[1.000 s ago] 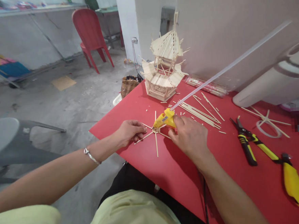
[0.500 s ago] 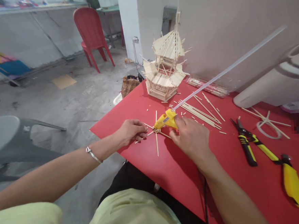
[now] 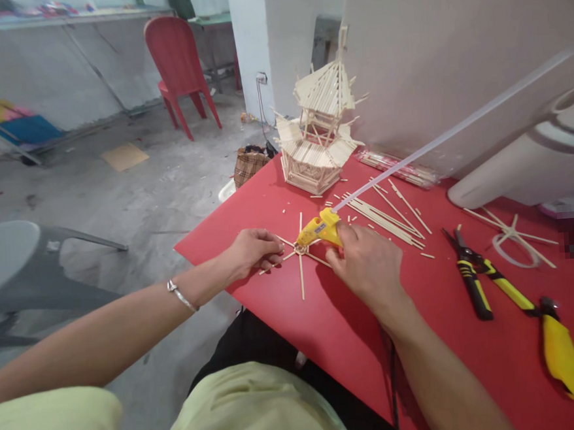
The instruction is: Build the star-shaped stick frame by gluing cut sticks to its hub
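My right hand (image 3: 369, 265) is closed round a yellow glue gun (image 3: 318, 229) with a long clear glue stick (image 3: 451, 131) slanting up to the right. The gun's nozzle points down at the hub of a star of thin wooden sticks (image 3: 299, 253) lying flat on the red table (image 3: 364, 340). My left hand (image 3: 253, 250), with a bracelet on its wrist, rests on the table's left corner, fingers curled and pressed on the star's left spokes.
A stick-built pagoda model (image 3: 318, 134) stands at the table's far edge. Loose sticks (image 3: 385, 214) lie beside it. Yellow-handled pliers (image 3: 471, 274) and a yellow cutter (image 3: 556, 337) lie at right, beside a second stick star (image 3: 512, 235). A red chair (image 3: 178, 65) and a grey chair (image 3: 20, 273) stand on the floor.
Almost nothing has moved; the glue gun's nozzle stays at the hub of the star while the camera shifted slightly.
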`<state>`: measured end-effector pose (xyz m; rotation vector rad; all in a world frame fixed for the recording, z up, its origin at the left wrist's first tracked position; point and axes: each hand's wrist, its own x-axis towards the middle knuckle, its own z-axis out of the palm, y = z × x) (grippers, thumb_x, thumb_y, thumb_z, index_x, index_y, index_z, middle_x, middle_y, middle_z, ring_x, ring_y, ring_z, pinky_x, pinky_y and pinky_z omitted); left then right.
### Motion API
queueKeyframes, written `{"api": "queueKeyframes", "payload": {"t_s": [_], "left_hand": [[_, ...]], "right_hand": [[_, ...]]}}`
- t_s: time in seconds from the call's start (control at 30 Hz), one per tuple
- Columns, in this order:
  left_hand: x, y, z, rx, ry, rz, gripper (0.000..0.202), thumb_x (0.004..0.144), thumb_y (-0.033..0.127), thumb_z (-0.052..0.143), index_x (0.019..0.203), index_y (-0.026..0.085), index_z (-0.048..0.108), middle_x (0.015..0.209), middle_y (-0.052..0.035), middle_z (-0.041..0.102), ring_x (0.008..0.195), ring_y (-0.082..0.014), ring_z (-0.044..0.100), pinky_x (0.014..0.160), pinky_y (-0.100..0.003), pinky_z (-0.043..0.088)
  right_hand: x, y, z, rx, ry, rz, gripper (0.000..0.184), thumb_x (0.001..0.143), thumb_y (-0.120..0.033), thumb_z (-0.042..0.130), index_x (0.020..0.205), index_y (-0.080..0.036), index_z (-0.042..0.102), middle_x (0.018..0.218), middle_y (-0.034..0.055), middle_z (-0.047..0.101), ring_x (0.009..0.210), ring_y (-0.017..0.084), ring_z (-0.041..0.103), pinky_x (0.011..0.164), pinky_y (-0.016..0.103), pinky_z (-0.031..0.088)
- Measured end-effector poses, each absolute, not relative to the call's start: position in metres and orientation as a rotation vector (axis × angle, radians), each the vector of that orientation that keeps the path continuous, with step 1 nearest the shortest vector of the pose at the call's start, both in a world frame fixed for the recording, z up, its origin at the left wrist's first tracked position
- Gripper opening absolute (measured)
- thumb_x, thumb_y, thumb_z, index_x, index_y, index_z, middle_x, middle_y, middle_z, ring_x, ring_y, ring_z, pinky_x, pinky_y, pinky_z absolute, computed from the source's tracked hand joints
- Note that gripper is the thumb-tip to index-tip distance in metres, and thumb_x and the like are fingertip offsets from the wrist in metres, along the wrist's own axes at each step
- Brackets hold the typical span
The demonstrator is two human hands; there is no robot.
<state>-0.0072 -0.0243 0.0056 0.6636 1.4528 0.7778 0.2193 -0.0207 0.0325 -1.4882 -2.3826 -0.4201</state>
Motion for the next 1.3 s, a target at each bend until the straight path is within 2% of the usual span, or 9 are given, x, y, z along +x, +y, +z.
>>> {"api": "queueKeyframes", "payload": {"t_s": [0.37, 0.5, 0.6, 0.67, 0.83, 0.93, 1.13, 1.2, 1.3], "left_hand": [[-0.006, -0.025, 0.009, 0.661, 1.467, 0.769, 0.013, 0.070, 0.012, 0.074, 0.077, 0.012, 0.063, 0.055, -0.0063, 0.065, 0.049, -0.0177, 0.065, 0.040, -0.022, 0.044], [-0.006, -0.024, 0.010, 0.662, 1.478, 0.753, 0.016, 0.068, 0.014, 0.077, 0.077, 0.012, 0.064, 0.055, -0.0062, 0.065, 0.049, -0.0173, 0.064, 0.040, -0.022, 0.046], [-0.006, -0.023, 0.010, 0.671, 1.483, 0.745, 0.020, 0.066, 0.016, 0.079, 0.077, 0.012, 0.064, 0.057, -0.0061, 0.066, 0.049, -0.0173, 0.064, 0.041, -0.024, 0.048], [-0.006, -0.021, 0.009, 0.680, 1.487, 0.748, 0.021, 0.064, 0.017, 0.080, 0.076, 0.012, 0.064, 0.060, -0.0070, 0.067, 0.050, -0.0178, 0.065, 0.040, -0.024, 0.047], [-0.005, -0.021, 0.010, 0.726, 1.479, 0.737, 0.020, 0.064, 0.020, 0.080, 0.074, 0.012, 0.064, 0.054, -0.0045, 0.064, 0.043, -0.0160, 0.061, 0.033, -0.022, 0.036], [-0.005, -0.021, 0.010, 0.741, 1.479, 0.732, 0.021, 0.064, 0.022, 0.081, 0.073, 0.013, 0.064, 0.050, -0.0039, 0.062, 0.040, -0.0145, 0.058, 0.033, -0.022, 0.033], [-0.006, -0.018, 0.009, 0.776, 1.499, 0.694, 0.024, 0.063, 0.027, 0.083, 0.070, 0.013, 0.065, 0.047, -0.0044, 0.061, 0.038, -0.0138, 0.055, 0.034, -0.022, 0.033], [-0.005, -0.018, 0.010, 0.768, 1.501, 0.679, 0.021, 0.064, 0.025, 0.082, 0.069, 0.013, 0.065, 0.046, -0.0038, 0.060, 0.037, -0.0131, 0.054, 0.034, -0.022, 0.032], [-0.003, -0.017, 0.013, 0.765, 1.514, 0.662, 0.014, 0.068, 0.020, 0.077, 0.068, 0.013, 0.064, 0.044, -0.0032, 0.059, 0.036, -0.0126, 0.053, 0.034, -0.021, 0.032]], "right_hand": [[0.220, -0.022, 0.030, -1.547, -2.359, -0.335, 0.027, 0.086, -0.031, 0.051, 0.107, -0.018, 0.061, 0.080, 0.0044, 0.064, 0.073, 0.018, 0.055, 0.056, 0.031, 0.021], [0.230, -0.027, 0.026, -1.664, -2.262, -0.238, 0.037, 0.088, -0.046, 0.052, 0.110, -0.017, 0.058, 0.083, 0.0057, 0.066, 0.074, 0.019, 0.058, 0.056, 0.029, 0.023], [0.240, -0.033, 0.023, -1.725, -2.165, -0.116, 0.049, 0.087, -0.059, 0.052, 0.110, -0.016, 0.057, 0.086, 0.0079, 0.066, 0.077, 0.022, 0.060, 0.059, 0.029, 0.029], [0.248, -0.039, 0.021, -1.755, -2.092, -0.008, 0.053, 0.088, -0.062, 0.050, 0.112, -0.015, 0.055, 0.093, 0.0102, 0.067, 0.081, 0.024, 0.061, 0.062, 0.029, 0.033], [0.274, -0.068, 0.018, -1.851, -1.859, 0.178, 0.042, 0.097, -0.051, 0.035, 0.106, -0.016, 0.057, 0.093, 0.0122, 0.067, 0.081, 0.024, 0.061, 0.066, 0.031, 0.037], [0.296, -0.091, 0.011, -1.959, -1.712, 0.173, 0.043, 0.097, -0.049, 0.033, 0.106, -0.015, 0.058, 0.092, 0.0142, 0.067, 0.079, 0.025, 0.061, 0.064, 0.031, 0.037], [0.329, -0.116, -0.012, -2.289, -1.534, 0.135, 0.052, 0.096, -0.053, 0.027, 0.102, -0.018, 0.065, 0.075, 0.0118, 0.067, 0.060, 0.024, 0.056, 0.054, 0.031, 0.032], [0.333, -0.118, -0.011, -2.428, -1.565, -0.004, 0.056, 0.096, -0.054, 0.027, 0.099, -0.016, 0.068, 0.075, 0.0146, 0.067, 0.060, 0.026, 0.056, 0.053, 0.032, 0.030], [0.324, -0.118, 0.000, -2.366, -1.691, -0.385, 0.053, 0.094, -0.052, 0.037, 0.104, -0.011, 0.069, 0.088, 0.0203, 0.067, 0.076, 0.031, 0.058, 0.058, 0.035, 0.035]]}}
